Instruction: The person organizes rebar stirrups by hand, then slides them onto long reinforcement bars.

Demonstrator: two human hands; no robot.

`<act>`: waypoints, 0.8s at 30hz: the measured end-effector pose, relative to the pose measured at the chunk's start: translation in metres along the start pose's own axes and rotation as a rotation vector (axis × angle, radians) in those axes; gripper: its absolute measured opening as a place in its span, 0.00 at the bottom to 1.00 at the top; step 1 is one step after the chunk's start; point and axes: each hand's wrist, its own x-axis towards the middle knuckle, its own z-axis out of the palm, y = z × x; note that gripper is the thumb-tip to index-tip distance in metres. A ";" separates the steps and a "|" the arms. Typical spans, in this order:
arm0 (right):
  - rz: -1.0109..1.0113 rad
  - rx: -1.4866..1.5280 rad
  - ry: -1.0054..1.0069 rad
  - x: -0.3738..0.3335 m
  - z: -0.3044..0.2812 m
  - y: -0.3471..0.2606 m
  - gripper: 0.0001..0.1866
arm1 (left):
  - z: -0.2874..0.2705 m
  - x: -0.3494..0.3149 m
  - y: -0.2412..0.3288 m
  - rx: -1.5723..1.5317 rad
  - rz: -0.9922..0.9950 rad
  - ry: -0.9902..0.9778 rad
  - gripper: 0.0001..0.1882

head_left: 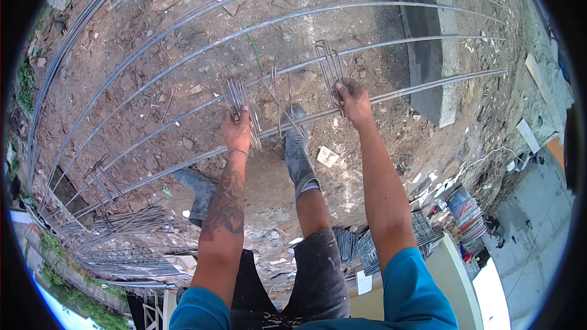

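My left hand [236,131] is closed around a tight bunch of rectangular wire stirrups [237,93], which surround the long steel bars. To its right, my right hand [354,104] pinches a smaller group of stirrups [329,61], standing upright across the bars with their far ends raised. Between the hands, a few loose stirrups [279,101] hang tilted on the long bars. The nearest long rebar [428,87] passes under both hands, and another rebar [391,46] runs just beyond it. The fingertips of my left hand are partly hidden by the wires.
More stirrups [104,177] sit on the bars at the left. A concrete block [443,43] lies under the bars at the right. My grey boots [298,156] stand on dirt close to the nearest bar. Piled rods [131,229] lie at lower left; stacked sacks [468,211] are at lower right.
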 end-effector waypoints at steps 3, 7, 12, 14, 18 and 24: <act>0.037 -0.029 -0.025 0.003 -0.008 -0.007 0.14 | 0.025 -0.016 0.002 0.685 0.464 0.619 0.25; -0.043 -0.134 0.008 0.017 -0.034 0.029 0.14 | 0.084 -0.076 0.055 0.700 0.583 0.436 0.29; -0.034 -0.010 0.010 0.019 -0.017 0.011 0.15 | 0.106 -0.070 0.027 0.563 0.387 0.119 0.26; -0.064 -0.168 0.082 0.023 -0.039 0.013 0.15 | 0.122 -0.076 0.038 0.630 0.347 0.182 0.24; -0.093 -0.139 0.122 0.028 -0.078 0.004 0.14 | 0.130 -0.083 0.045 0.584 0.331 0.348 0.18; -0.104 -0.138 0.120 0.036 -0.080 0.000 0.18 | 0.108 -0.059 0.037 0.532 0.360 0.311 0.16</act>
